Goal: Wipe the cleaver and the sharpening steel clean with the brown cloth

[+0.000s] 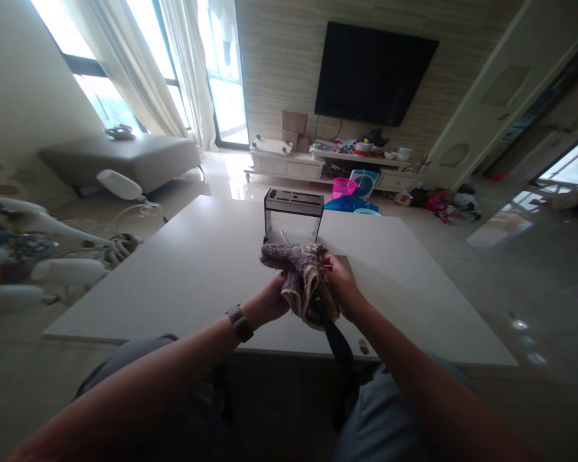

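Note:
A fuzzy brown-grey cloth [301, 263] is bunched up over the white table, with both of my hands on it. My left hand [272, 298] grips it from the left side; its fingertips are partly hidden by the folds. On the right edge, my right hand [340, 282] has its fingers closed around the cloth. Just behind stands a small clear-walled tank [293, 224] with a dark frame and top, its lower part covered by the cloth. A black strap [340, 343] hangs below the folds; where its upper end attaches is hidden.
The white table [197, 276] spreads around my hands, with a small sticker [363, 346] near its front edge. White chairs [72, 269] stand at the left. Beyond the table are a pink basket [343, 187], a low cabinet [293, 167] and a wall television [373, 74].

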Demonstrator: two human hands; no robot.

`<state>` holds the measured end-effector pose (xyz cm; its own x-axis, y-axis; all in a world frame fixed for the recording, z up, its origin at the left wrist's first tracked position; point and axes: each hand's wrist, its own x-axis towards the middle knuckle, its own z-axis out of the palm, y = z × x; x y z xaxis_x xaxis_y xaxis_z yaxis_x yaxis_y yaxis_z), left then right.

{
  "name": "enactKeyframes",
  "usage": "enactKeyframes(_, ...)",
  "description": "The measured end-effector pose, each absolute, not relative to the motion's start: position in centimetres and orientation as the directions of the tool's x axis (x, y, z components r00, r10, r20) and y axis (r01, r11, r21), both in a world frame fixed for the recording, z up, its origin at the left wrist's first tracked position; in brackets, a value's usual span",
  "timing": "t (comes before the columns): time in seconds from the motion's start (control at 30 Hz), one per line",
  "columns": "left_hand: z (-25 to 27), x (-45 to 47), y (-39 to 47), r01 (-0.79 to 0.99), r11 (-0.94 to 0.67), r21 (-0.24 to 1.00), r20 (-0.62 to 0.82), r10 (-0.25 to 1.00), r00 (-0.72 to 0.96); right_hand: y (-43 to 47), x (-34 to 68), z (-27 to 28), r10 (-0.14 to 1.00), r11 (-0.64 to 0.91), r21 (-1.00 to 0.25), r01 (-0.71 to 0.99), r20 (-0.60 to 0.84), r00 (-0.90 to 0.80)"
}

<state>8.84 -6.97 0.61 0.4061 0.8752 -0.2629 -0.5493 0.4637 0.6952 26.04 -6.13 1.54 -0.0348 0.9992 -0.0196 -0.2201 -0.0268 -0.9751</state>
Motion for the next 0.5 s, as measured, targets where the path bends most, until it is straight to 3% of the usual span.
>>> enactKeyframes(0.1,1.9,8.5,-6.9,-0.579,0.417,0.701,-0.262,0.905,0.335,-6.2,26.1,1.9,0.999,-0.025,-0.994,-0.104,-0.020,-0.041)
enactKeyframes(0.33,3.1,7.3,-5.0,-0.677,0.255,0.690,-0.181,0.967,0.180,-7.7,25.3,3.3,0.997,-0.060,-0.998,-0.024,-0.058,-0.058)
enactKeyframes(0.5,3.5,5.8,-3.8,-0.707,0.130,0.695,-0.071,0.991,0.112,-8.2,25.7,3.6,0.954,-0.107,-0.989,0.102,-0.131,-0.269)
